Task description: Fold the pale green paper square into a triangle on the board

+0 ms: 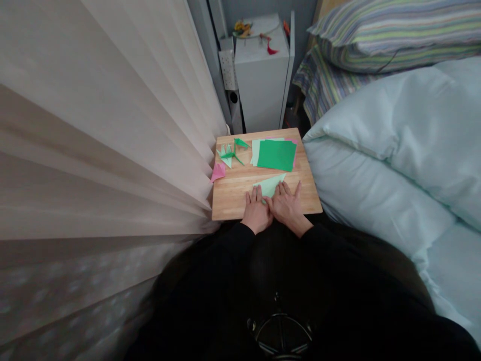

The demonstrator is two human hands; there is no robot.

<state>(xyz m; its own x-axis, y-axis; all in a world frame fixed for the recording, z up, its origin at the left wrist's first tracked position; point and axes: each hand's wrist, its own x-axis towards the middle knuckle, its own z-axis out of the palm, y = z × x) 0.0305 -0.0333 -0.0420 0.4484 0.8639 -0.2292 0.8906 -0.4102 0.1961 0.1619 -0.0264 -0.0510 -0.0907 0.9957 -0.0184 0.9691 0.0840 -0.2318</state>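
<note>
A pale green sheet of origami paper (269, 185), folded into a triangle, lies on the wooden board (235, 195) near its front edge. My left hand (257, 208) presses flat on the paper's left part, fingers stretched forward. On its right part rests my right hand (287, 203), fingers spread and the thumb reaching toward the left hand. Both hands hide the paper's near edge. Just beyond lies a stack of origami paper with a dark green sheet (277, 155) on top. Folded green paper figures (227, 155) and a pink folded piece (218, 172) sit at the board's left side.
A pleated curtain (150, 110) hangs close along the left of the board. Behind it stands a white cabinet (261, 80) with small ornaments on top. To the right is a bed with a pale blue quilt (376, 165) and a striped pillow (398, 30).
</note>
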